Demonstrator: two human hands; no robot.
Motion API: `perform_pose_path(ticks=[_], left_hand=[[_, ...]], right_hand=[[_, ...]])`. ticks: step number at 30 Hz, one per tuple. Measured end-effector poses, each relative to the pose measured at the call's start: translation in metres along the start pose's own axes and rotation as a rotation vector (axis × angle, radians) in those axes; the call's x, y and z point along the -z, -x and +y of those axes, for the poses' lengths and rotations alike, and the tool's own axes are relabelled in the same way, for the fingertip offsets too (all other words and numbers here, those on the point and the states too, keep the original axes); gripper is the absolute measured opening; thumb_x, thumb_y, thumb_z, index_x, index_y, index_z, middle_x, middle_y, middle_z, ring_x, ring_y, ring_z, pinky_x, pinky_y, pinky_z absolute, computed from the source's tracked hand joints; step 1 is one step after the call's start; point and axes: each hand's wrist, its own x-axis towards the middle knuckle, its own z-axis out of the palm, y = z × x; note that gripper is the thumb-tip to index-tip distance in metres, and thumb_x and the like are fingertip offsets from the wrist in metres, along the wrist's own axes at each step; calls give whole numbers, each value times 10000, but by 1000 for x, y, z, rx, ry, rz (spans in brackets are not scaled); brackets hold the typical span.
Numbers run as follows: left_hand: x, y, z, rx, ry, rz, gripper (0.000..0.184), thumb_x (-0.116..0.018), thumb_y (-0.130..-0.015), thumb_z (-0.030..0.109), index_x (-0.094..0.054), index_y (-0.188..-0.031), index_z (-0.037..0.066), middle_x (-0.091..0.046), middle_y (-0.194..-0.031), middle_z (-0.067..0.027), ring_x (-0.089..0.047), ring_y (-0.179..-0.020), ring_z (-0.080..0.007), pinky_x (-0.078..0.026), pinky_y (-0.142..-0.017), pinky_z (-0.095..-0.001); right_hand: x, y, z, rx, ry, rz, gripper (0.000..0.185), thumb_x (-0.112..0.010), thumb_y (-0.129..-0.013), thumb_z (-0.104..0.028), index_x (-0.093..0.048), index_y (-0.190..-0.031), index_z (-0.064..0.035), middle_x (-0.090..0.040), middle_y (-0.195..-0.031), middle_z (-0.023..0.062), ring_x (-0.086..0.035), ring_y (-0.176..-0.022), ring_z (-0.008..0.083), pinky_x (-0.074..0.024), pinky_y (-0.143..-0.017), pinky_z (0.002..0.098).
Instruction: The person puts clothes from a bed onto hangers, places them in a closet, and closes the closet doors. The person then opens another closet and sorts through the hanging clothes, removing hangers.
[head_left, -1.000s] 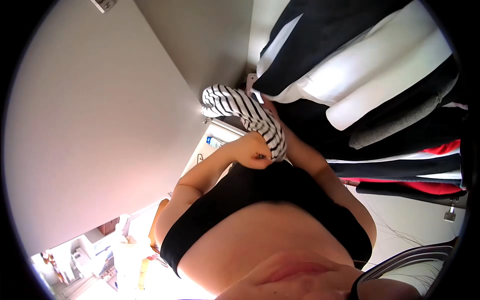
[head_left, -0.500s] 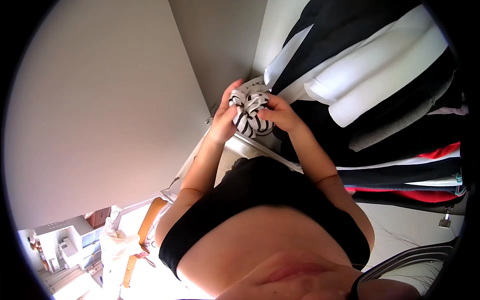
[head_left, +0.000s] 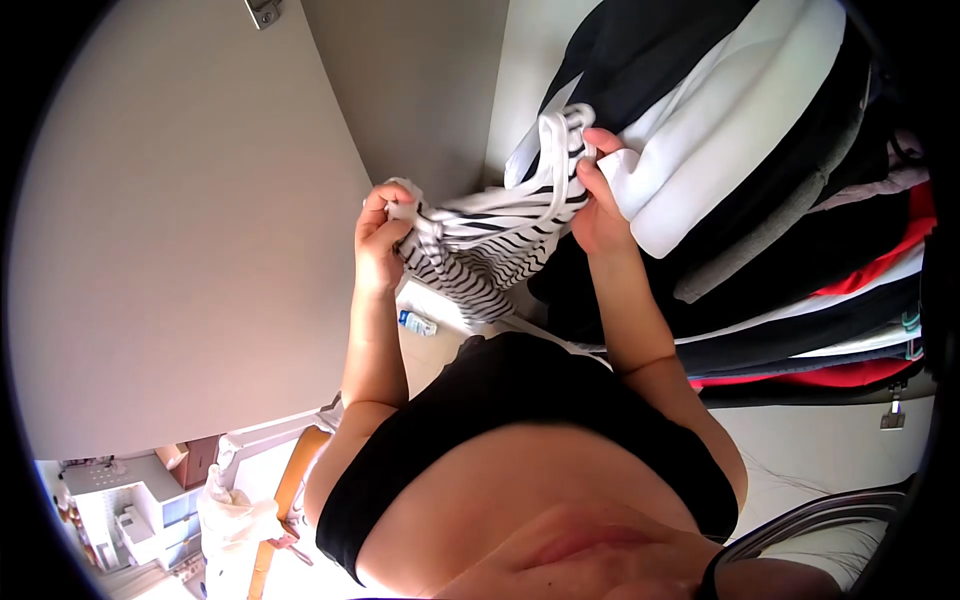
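A white garment with black stripes (head_left: 490, 240), its exact kind unclear, stretches between my two hands. My left hand (head_left: 382, 235) pinches one bunched white edge of it. On the other side, my right hand (head_left: 600, 200) grips the opposite edge, where a white band loops up above the fingers. The striped cloth sags in folds between them, its lower part hanging down. Close beside my right hand hangs a white garment (head_left: 670, 170).
Hanging dark clothes (head_left: 650, 60) fill the wardrobe on the right, with red garments (head_left: 880, 250) among them. A large pale door (head_left: 190, 230) stands at the left. A small blue-and-white package (head_left: 417, 322) lies below my left forearm.
The striped garment was bunched between my hands and is now spread out. My left hand has moved left, my right hand right and slightly up.
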Motion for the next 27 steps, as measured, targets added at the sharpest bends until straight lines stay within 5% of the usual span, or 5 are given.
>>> perform_pose_path(ticks=[10, 18, 24, 25, 27], left_hand=[[-14, -22, 0, -187, 18, 0, 320, -489, -804, -148, -523, -1045, 59, -614, -995, -69, -578, -937, -138, -443, -843, -272], [-57, -66, 82, 2, 649, -272, 549, -485, -822, -32, -465, -1358, 83, -626, -1160, -206, -624, -1056, -329, -514, -943, -445], [-61, -56, 95, -123, 870, -439, 240, -475, -853, -53, -555, -1049, 59, -650, -1075, -166, -630, -1023, -309, -510, -931, -460], [-62, -55, 94, -199, 785, -424, 268, -476, -865, -61, -556, -1089, 63, -653, -1064, -163, -633, -1005, -284, -517, -913, -424], [-68, -54, 93, -348, 539, -325, 283, -524, -869, -35, -544, -1140, 45, -653, -1045, -161, -635, -988, -252, -508, -900, -375]], right_hand=[[-51, -15, -37, 67, -504, -301, 346, -509, -932, -59, -489, -1275, -108, -595, -1182, 135, -624, -994, 302, -579, -751, 465], [-130, -18, -166, 399, -93, -474, 464, -529, -890, 6, -426, -1340, -44, -614, -1010, 121, -598, -846, 172, -487, -775, 274], [-153, -56, -252, 1091, 1593, -4, 143, -644, -878, -119, -689, -917, 10, -686, -891, 36, -594, -793, 74, -426, -737, 171], [-167, -64, -262, 1016, 1993, 363, 154, -604, -917, -136, -664, -959, 0, -662, -829, 27, -567, -728, 52, -422, -658, 183], [-210, -80, -278, 761, 2156, 281, 255, -646, -841, -209, -679, -957, 16, -670, -903, 151, -621, -819, 251, -480, -758, 320]])
